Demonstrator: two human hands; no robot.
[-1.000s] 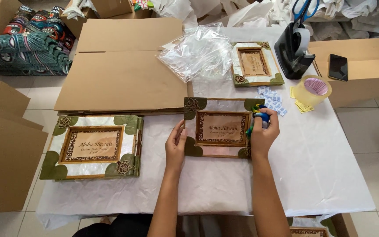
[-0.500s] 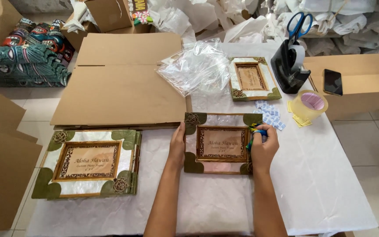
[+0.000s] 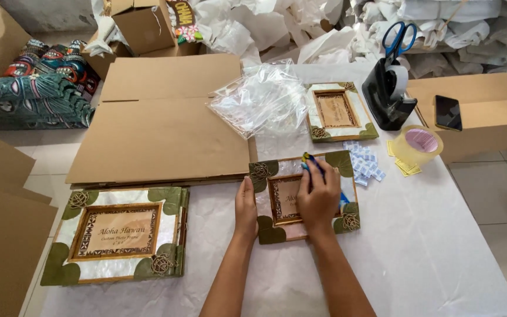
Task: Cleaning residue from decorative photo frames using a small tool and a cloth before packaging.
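Green leaf corners and a pearly border mark the small photo frame (image 3: 304, 196) lying near the middle of the white-covered table (image 3: 441, 246), and both hands are on it. Half a second ago the right hand (image 3: 319, 196) sat at the frame's right edge; now it has come across over the frame's centre, fingers curled and pinching a blue-and-yellow pen-like tool (image 3: 315, 165) whose tip reaches the top rail, so the work has moved onto the frame's face. At the frame's left edge the left hand (image 3: 245, 208) lies flat, fingers together, steadying it as before. A larger matching frame (image 3: 118, 235) rests at the near left edge, another small frame (image 3: 338, 111) toward the far side beside crumpled clear plastic bags (image 3: 262, 100). As for containers, the black tape dispenser (image 3: 387, 97) holds blue scissors (image 3: 399, 38); the open cardboard box (image 3: 142, 23) shows no contents from here.
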